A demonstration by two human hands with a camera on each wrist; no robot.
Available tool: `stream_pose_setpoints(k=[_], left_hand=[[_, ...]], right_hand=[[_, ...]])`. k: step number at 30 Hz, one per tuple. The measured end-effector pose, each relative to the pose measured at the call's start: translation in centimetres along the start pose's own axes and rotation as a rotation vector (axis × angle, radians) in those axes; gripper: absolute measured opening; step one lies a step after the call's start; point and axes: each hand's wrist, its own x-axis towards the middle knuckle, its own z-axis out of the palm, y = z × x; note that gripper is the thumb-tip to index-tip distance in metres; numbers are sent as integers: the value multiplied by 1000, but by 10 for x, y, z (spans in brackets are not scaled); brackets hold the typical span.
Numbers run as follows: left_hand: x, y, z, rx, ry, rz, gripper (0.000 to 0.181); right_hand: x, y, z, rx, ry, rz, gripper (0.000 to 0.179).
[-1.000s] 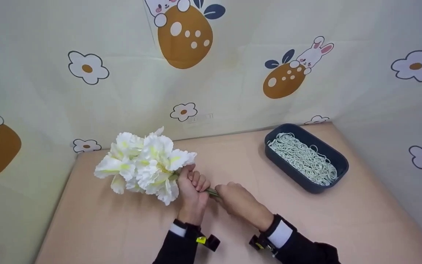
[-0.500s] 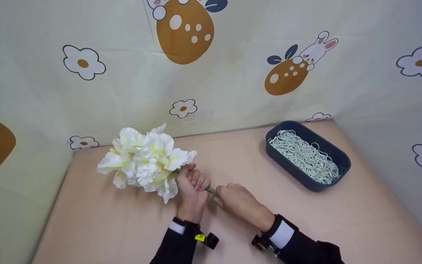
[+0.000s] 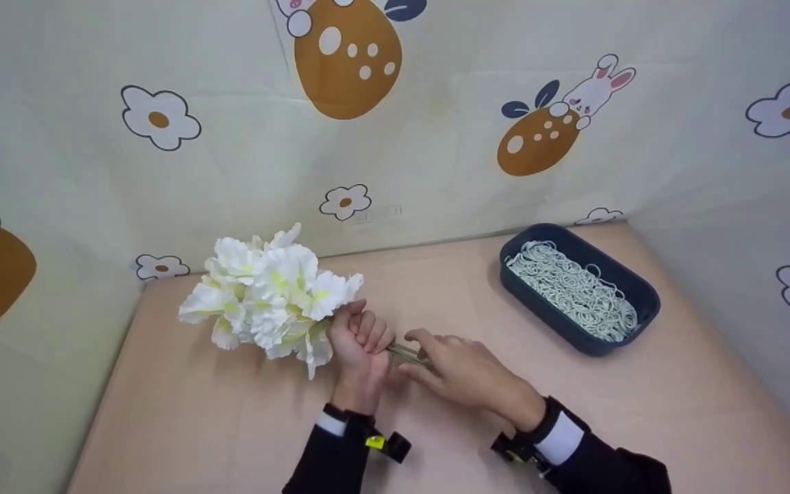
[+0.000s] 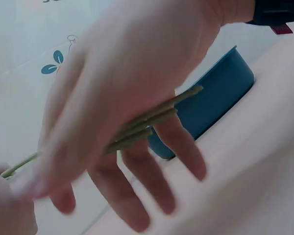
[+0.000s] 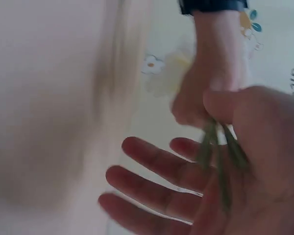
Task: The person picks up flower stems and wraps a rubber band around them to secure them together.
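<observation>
White flowers [image 3: 268, 295] are at your eleven o'clock, a blue tub [image 3: 547, 315] at one. Your right hand [image 3: 474, 376] is spread wide, stems [image 3: 405, 353] running before its palm; your left hand [image 3: 361, 343] grips them tightly below the petals. Pale rings [image 3: 573, 291] lie in the tub.

Rabbit-print backdrop [image 3: 436, 158] behind peach tabletop [image 3: 196, 418]

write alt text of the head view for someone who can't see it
A person's left hand grips white flowers by their green stems; the right hand, thumb and forefinger apart, is at the lower stems. To the right, a dark tub of pale loops sits on a pinkish table.
</observation>
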Motion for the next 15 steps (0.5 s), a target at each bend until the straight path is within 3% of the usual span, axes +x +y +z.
stream_pose_setpoints(k=[3,7,15], left_hand=[[0,3,0,-29,-22,15,44],[1,6,0,-49,-39,36,44],[1,6,1,-77,-52,39,45]], right_hand=[[-9,6,-20,-4,18,34,71],[-17,26,-44,-55,108,79,75],[-17,112,-71,-34,223,248,72]])
